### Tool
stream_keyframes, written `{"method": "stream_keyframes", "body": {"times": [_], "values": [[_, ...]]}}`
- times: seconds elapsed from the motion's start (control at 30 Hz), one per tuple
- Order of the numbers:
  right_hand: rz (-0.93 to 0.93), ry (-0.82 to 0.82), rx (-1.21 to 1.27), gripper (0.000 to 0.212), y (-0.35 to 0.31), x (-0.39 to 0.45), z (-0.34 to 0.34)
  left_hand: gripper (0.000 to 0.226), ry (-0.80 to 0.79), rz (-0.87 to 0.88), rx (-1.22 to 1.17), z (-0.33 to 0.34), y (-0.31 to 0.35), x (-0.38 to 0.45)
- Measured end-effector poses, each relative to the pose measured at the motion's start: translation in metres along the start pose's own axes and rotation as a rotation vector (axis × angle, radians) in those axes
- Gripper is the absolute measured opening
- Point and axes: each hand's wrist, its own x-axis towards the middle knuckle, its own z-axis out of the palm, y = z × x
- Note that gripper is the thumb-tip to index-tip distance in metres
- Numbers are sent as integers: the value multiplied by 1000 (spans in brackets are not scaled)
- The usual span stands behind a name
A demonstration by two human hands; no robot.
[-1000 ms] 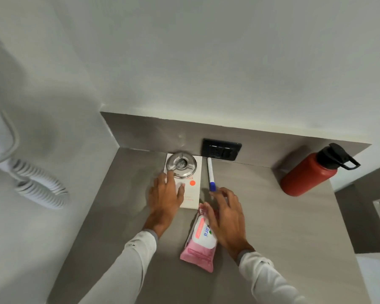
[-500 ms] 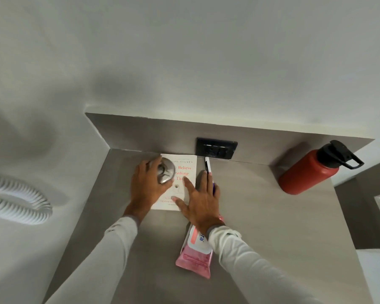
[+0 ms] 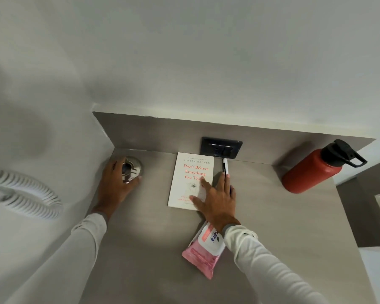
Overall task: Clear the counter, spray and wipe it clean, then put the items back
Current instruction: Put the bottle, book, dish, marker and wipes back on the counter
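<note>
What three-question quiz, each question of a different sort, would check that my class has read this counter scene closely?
1. True or false: the red bottle lies flat on the counter.
2. Which object is the left hand gripping: A) the book, B) the metal ashtray, C) the pen?
3. Fill in: the right hand rests flat across the book and the ____.

Key: 1 false, it stands upright; 2 B; 3 pen.
</note>
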Motion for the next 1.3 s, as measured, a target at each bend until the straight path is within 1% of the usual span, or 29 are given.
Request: {"method": "stream_keyframes", "body": {"times": [0.07, 0.1, 0.17, 0.2, 0.23, 0.27, 0.33, 0.37, 0.43, 0.53, 0.67, 0.73, 0.8, 0.87, 0.93, 1.03, 1.17, 1.23, 1.3], "values": [[28, 3, 18, 74, 8, -1, -1, 71, 10, 17, 37, -2, 8, 2], [38, 5, 24, 75, 11, -2, -1, 69, 45, 46, 70, -2, 19, -2], [46, 4, 41, 75, 17, -1, -2, 62, 124, 161, 96, 2, 54, -24], [48, 1, 49, 75, 19, -1, -2, 55, 124, 252, 61, 7, 75, -43], [47, -3, 54, 75, 21, -1, -3, 46, 86, 374, 20, 15, 96, -67], [43, -9, 52, 75, 22, 0, -5, 39, 14, 515, -10, 24, 115, -94], [28, -20, 40, 73, 23, 2, -9, 35, -164, 763, -14, 45, 137, -146], [17, -20, 34, 72, 24, 2, -11, 40, -236, 842, 7, 54, 140, -167], [-7, -11, 17, 70, 25, 3, -14, 50, -327, 885, 95, 63, 133, -192], [-26, -7, 10, 68, 27, 3, -17, 50, -320, 873, 175, 54, 111, -198], [-42, -9, 6, 68, 34, 2, -17, 41, -230, 843, 209, 26, 74, -192], [-45, 1, 0, 68, 40, 2, -17, 47, -164, 810, 236, 10, 53, -188], [-48, 25, 11, 68, 49, 0, -17, 50, -82, 684, 209, -4, 32, -182], [-46, 46, 34, 69, 58, -5, -14, 57, -47, 497, 216, -15, 21, -174], [-46, 69, 50, 69, 65, -12, -10, 69, -52, 362, 260, -22, 21, -163], [-62, 133, 107, 65, 70, -23, -3, 79, -106, 282, 278, -22, 31, -141], [-72, 197, 206, 59, 71, -31, 10, 68, -135, 212, 245, -4, 49, -112], [-58, 199, 249, 60, 72, -33, 14, 59, -131, 221, 239, 8, 59, -99], [-47, 189, 267, 65, 73, -32, 17, 57, -134, 214, 240, 18, 67, -88]]}}
